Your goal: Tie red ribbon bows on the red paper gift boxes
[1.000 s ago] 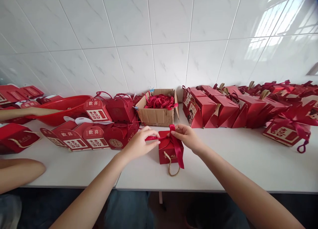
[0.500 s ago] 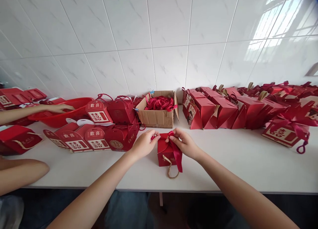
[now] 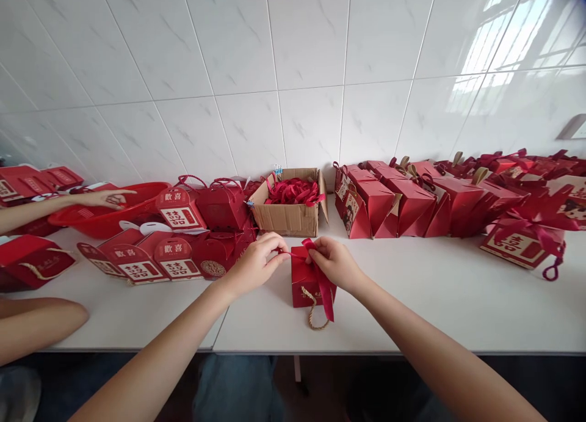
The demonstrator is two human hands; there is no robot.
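Observation:
A small red gift box (image 3: 304, 281) stands on the white table, its twisted gold cord handle (image 3: 318, 321) hanging over the front. A dark red satin ribbon (image 3: 325, 287) crosses the box top, one tail draped down the front right. At the left of the box, my left hand (image 3: 260, 260) pinches one end of the ribbon, which is stretched between hand and box. My right hand (image 3: 336, 263) is at the top right of the box, its fingers closed on the ribbon near its crossing point.
Behind the red box, a cardboard box (image 3: 286, 219) holds red ribbons. Rows of red boxes (image 3: 414, 208) line the back right. At left are more red boxes (image 3: 178, 260), a red basin (image 3: 98, 223) and another person's hand (image 3: 103, 198) over it.
My left hand has moved left, drawing the ribbon end away from the box. My right hand stays on the ribbon, shifted slightly left. The other person's hand has opened over the basin.

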